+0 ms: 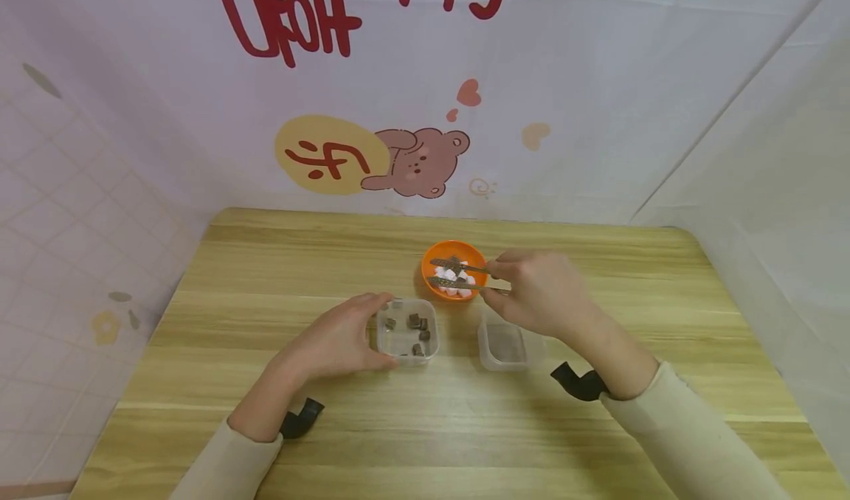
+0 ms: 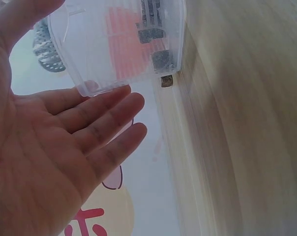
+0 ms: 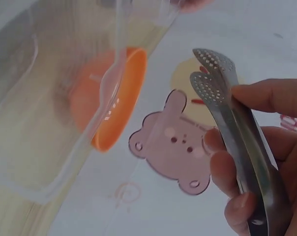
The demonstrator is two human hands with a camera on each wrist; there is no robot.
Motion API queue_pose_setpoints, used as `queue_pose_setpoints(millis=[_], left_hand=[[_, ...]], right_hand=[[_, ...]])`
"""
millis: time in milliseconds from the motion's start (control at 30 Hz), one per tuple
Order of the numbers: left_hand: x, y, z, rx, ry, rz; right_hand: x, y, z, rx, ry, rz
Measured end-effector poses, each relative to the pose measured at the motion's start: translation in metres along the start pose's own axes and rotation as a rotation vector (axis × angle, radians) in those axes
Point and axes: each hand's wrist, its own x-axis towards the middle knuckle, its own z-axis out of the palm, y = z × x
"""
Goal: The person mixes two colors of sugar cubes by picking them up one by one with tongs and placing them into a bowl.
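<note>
My left hand (image 1: 337, 340) holds a small clear plastic container (image 1: 428, 352) by its side, thumb and fingertips against opposite walls. Several dark brown cubes (image 1: 415, 321) lie inside it. With my right hand (image 1: 546, 293) I grip metal tongs (image 3: 242, 142) with perforated tips. In the head view their two arms are spread above an orange bowl (image 1: 430, 282) that holds white pieces (image 1: 464, 291) and some dark cubes. Nothing can be clearly made out between the tips. A second clear container (image 1: 506, 345) stands below my right hand, partly covered by it.
The wooden tabletop (image 1: 425, 441) spreads around the containers and bowl. Behind it hangs a white printed cloth (image 1: 564, 65) with a bear and red lettering. Black wrist bands (image 1: 579, 383) show at both wrists.
</note>
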Motion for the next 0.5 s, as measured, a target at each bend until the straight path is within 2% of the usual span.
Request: queue_pose_setpoints(millis=[167,333,500], left_hand=[[0.000,0.000,0.000,0.003,-0.004,0.001],[0.000,0.001,0.000,-0.001,-0.004,0.001],[0.000,0.001,0.000,0.008,-0.002,0.006]], right_hand=[[0.000,-0.014,0.003,-0.006,-0.060,-0.047],[0.005,-0.028,0.010,-0.028,-0.142,-0.054],[0.011,-0.040,0.017,-0.045,-0.153,-0.082]])
